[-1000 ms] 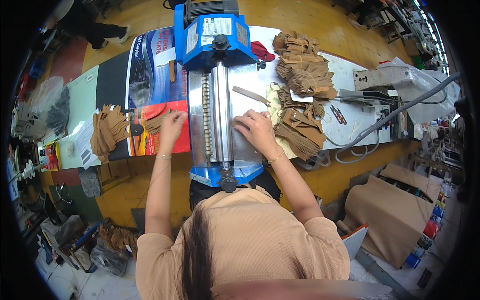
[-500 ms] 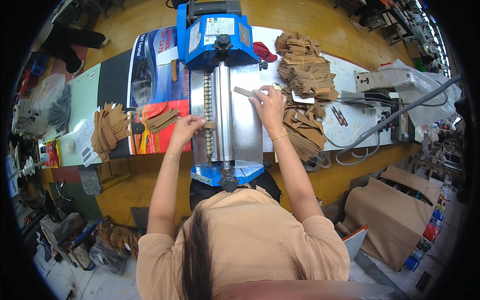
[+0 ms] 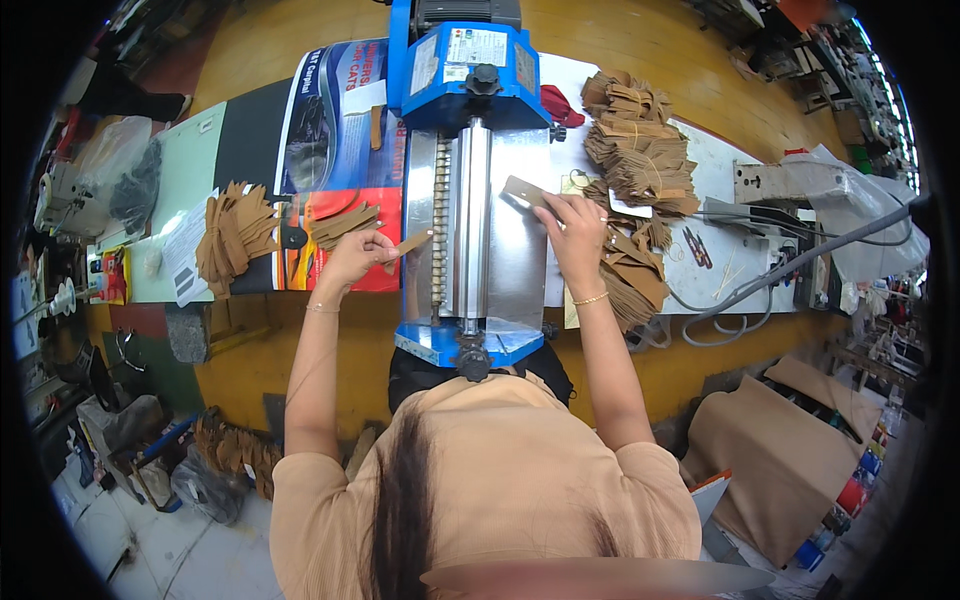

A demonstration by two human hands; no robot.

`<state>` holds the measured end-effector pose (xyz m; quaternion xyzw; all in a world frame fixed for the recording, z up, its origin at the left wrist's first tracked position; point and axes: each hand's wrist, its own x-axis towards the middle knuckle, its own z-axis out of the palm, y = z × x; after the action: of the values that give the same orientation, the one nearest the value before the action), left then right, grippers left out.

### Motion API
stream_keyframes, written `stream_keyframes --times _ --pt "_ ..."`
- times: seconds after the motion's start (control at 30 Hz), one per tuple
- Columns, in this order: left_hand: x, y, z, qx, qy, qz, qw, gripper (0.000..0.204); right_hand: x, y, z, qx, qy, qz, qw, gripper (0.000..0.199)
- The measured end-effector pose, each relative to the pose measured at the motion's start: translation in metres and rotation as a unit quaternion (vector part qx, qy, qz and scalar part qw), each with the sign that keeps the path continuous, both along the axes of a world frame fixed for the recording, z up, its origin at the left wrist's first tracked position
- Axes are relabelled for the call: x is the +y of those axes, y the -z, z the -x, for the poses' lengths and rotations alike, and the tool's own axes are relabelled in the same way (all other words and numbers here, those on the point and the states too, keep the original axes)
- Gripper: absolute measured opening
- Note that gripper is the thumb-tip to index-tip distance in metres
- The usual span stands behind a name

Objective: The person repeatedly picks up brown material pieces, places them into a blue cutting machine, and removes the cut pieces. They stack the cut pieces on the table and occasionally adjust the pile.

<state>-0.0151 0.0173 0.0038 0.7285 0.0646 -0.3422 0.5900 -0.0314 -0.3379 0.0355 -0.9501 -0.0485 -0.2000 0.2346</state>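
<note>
A blue roller machine [image 3: 468,92] with a long steel roller [image 3: 472,220] and a ridged feed shaft stands in front of me. My left hand [image 3: 358,262] is closed in a pinch on a thin brown strip [image 3: 415,241], whose free end lies over the metal plate left of the ridged shaft. On the roller's other side, my right hand [image 3: 578,232] pinches another brown strip [image 3: 525,190] above the right metal plate. To the left of my left hand lies a small fan of brown strips [image 3: 345,226] on a red and orange sheet.
A larger pile of brown strips [image 3: 236,240] sits farther left. Bundled strips [image 3: 640,150] are heaped right of the machine, with pliers [image 3: 697,248] beyond them. A grey hose [image 3: 820,258] arches across the right side. A single strip [image 3: 376,128] rests on the printed sheet.
My left hand has drawn its strip left, away from the roller. The right hand's strip has turned to show more of its flat face. The whole view has shifted slightly.
</note>
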Motion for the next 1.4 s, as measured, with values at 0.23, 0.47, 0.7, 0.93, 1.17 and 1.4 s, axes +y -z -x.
stream_keyframes --times 0.23,0.47,0.7,0.93,1.17,1.4 --pt "0.04 -0.015 -0.005 0.027 -0.06 0.002 0.998 0.012 -0.004 -0.016 0.028 0.066 -0.064 0.033 0.995 0.022" --pt "0.085 0.045 -0.044 -0.089 -0.148 -0.026 0.985 0.015 0.011 -0.015 0.035 0.087 -0.106 0.03 0.99 0.021" --pt "0.097 0.094 -0.057 -0.116 -0.035 -0.339 0.933 0.029 0.024 -0.012 0.034 0.089 -0.122 0.016 0.988 0.017" --pt "0.06 0.054 -0.032 -0.309 -0.039 -0.585 0.749 0.035 0.023 -0.007 0.028 0.058 -0.084 0.022 0.995 0.015" --pt "-0.011 0.037 -0.011 -0.131 -0.025 -0.017 0.991 0.032 0.002 -0.004 0.001 0.053 -0.002 0.039 0.998 0.028" --pt "-0.052 0.003 0.004 -0.292 0.141 -0.116 0.939 0.03 0.004 0.007 -0.021 0.069 0.009 0.061 0.996 0.033"
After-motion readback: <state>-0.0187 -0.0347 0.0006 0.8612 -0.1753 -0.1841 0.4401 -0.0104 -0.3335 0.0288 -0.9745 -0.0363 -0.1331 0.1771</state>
